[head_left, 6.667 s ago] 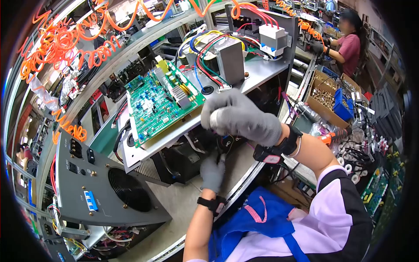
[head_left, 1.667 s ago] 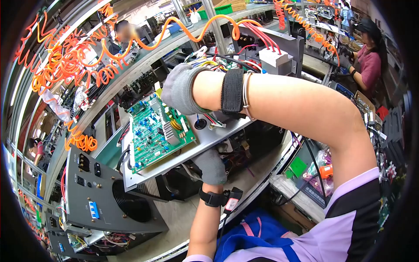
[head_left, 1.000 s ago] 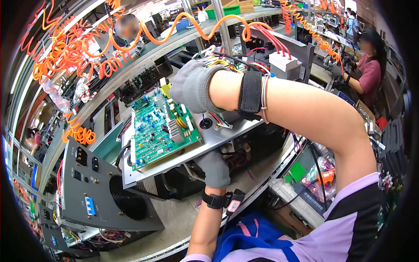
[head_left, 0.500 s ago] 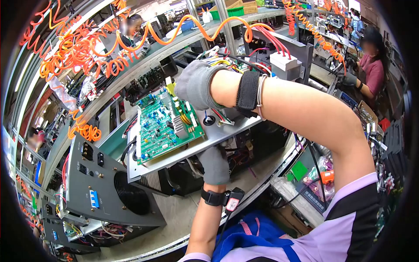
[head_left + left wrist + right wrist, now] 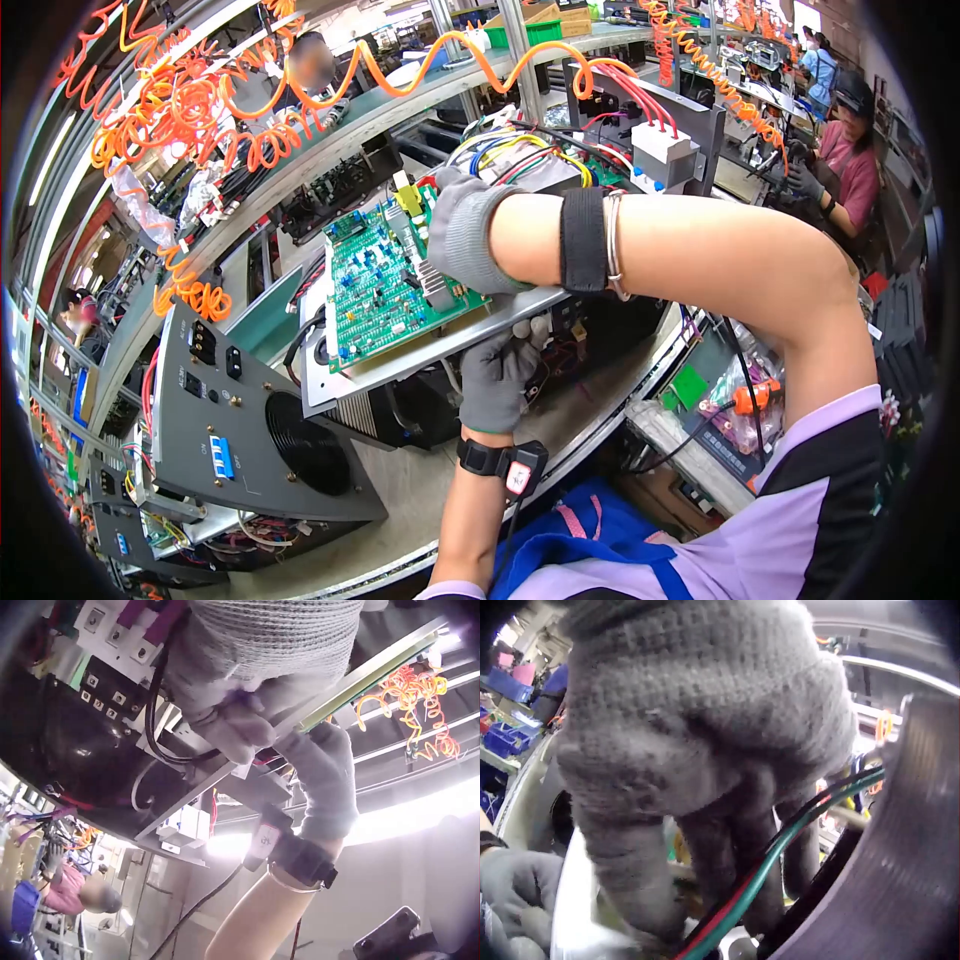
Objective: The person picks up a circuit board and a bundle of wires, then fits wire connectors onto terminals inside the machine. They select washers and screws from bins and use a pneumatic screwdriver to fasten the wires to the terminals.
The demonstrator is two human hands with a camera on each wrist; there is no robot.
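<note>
- Where the plate (image 5: pixel 319 386) runs long, rightward and away, my right hand (image 5: pixel 463 230) points down by the wires (image 5: pixel 778 855); my left hand (image 5: pixel 495 382) curls below.
- The board (image 5: pixel 372 292) lies on it, left of my right hand, the nearer.
- Whether either grips, I can't tell.

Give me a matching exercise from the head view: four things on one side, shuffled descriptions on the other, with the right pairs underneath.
Column one
1. Circuit board
2. Coiled hoses
3. Left hand
4. Right hand

Column two
A. Gloved, just below the front edge of the metal plate
B. Orange, strung across the top of the view
C. Gloved, above the metal plate
D. Green, lying on top of the metal plate

Right pairs: 1-D, 2-B, 3-A, 4-C
</note>
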